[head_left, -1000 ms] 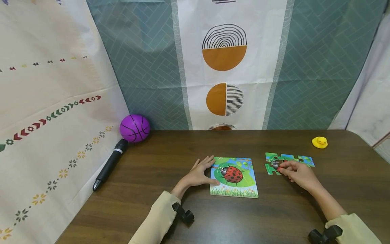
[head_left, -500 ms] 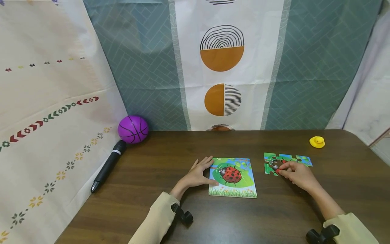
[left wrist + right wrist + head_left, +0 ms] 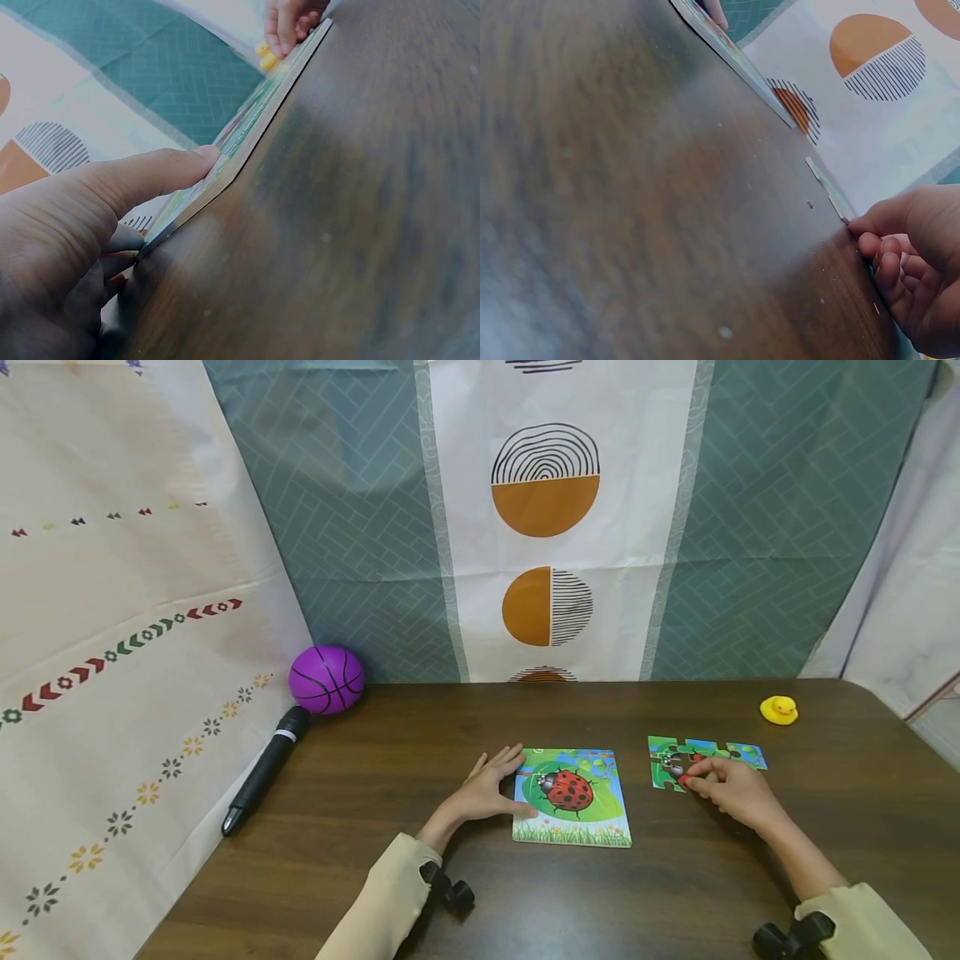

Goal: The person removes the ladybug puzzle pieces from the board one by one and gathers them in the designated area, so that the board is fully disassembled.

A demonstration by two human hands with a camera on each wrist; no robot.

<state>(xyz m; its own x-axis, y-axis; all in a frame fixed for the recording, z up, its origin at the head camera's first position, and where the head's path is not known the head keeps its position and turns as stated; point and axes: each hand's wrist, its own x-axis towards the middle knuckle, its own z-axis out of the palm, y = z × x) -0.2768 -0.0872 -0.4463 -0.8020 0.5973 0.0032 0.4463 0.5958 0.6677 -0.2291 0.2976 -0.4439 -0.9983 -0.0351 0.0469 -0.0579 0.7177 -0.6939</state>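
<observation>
A square ladybug puzzle board (image 3: 570, 797) lies on the wooden table in the middle of the head view, its ladybug picture complete. My left hand (image 3: 483, 789) rests at its left side, thumb on the lower left and fingers spread at the upper left corner. In the left wrist view the thumb (image 3: 176, 166) lies straight along the board's edge. To the right, my right hand (image 3: 738, 793) pinches a puzzle piece (image 3: 679, 775) with red and grey print between thumb and fingertips. It sits among several joined puzzle pieces (image 3: 663, 747), partly hidden by the hand.
A yellow rubber duck (image 3: 779, 711) stands at the back right of the table (image 3: 525, 910). At the back left are a purple ball (image 3: 326, 680) and a black microphone-like stick (image 3: 266, 772). A patterned curtain (image 3: 360, 527) hangs behind the far edge.
The whole head view has shifted slightly. Both hands, the board and the puzzle pieces keep nearly the same places relative to one another; the right fingertips stay at the same piece.
</observation>
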